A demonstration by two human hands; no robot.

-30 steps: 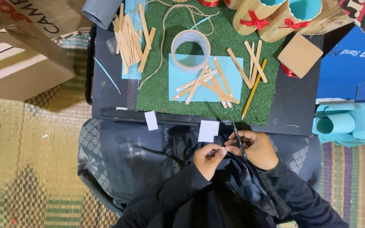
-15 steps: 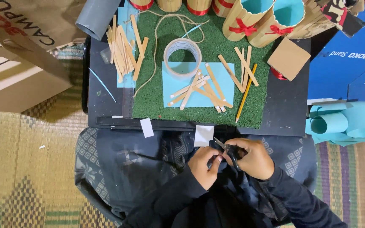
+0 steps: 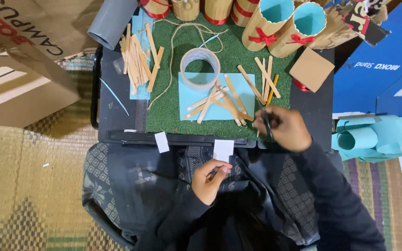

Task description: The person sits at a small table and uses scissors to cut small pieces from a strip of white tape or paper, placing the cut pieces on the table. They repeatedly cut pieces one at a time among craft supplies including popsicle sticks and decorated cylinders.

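My right hand (image 3: 283, 128) is out over the near right edge of the green turf mat (image 3: 173, 109), closed around black scissors (image 3: 267, 124), next to a yellow pencil (image 3: 271, 96). Over my lap, my left hand (image 3: 209, 179) pinches a small white piece of tape (image 3: 220, 163). Two more white tape pieces (image 3: 223, 149) hang from the front edge of the black low table (image 3: 117, 121). A roll of clear tape (image 3: 200, 69) and loose wooden sticks (image 3: 219, 100) lie on a light blue sheet (image 3: 238, 86) on the mat.
Another pile of sticks (image 3: 138, 58) and a twine loop (image 3: 173, 56) lie at the mat's left. Stick-clad cups with red bows (image 3: 266, 23) stand at the back. A grey tube (image 3: 111, 18), cardboard boxes (image 3: 19, 69), a brown card (image 3: 311, 69), blue paper rolls (image 3: 371, 137) surround the table.
My hands were together over my lap with the scissors. Now the right hand has carried the scissors up to the mat's edge, while the left stays low holding the white piece.
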